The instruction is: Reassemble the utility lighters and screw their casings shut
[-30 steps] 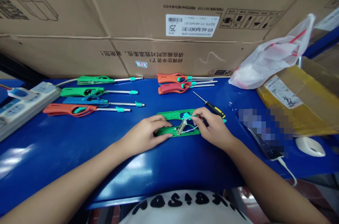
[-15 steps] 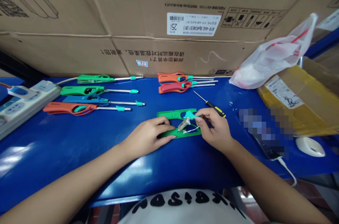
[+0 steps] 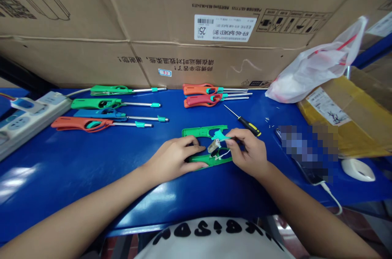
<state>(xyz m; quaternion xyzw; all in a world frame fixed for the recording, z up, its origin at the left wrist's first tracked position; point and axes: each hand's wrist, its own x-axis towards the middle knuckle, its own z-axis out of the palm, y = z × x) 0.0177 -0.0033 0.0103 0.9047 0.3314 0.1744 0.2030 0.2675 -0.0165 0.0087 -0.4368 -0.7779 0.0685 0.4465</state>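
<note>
Two green lighter casing halves lie in front of me, the far half (image 3: 199, 131) and the near half (image 3: 219, 162). My left hand (image 3: 171, 157) has the near half's left end between its thumb and a finger, while its forefinger reaches against the far half. Pinched in my right hand (image 3: 249, 151) is a teal trigger (image 3: 219, 135). A small translucent fuel tank (image 3: 212, 145) hangs tilted below the trigger, over the gap between the halves. A thin white wire (image 3: 225, 153) runs from there towards my right fingers, which partly hide it.
Several gas lighters, including a blue one (image 3: 101, 114), lie at the left beside a power strip (image 3: 27, 122). Red-orange lighters (image 3: 200, 100) and a screwdriver (image 3: 245, 123) lie behind the casing. Rightward are a plastic bag (image 3: 306, 71), phone (image 3: 303, 157), mouse (image 3: 358, 169) and carton (image 3: 343, 108).
The near casing half has shifted towards me, widening the gap to the far half. The tank and trigger have lifted slightly off it, and the left thumb has moved with the near half.
</note>
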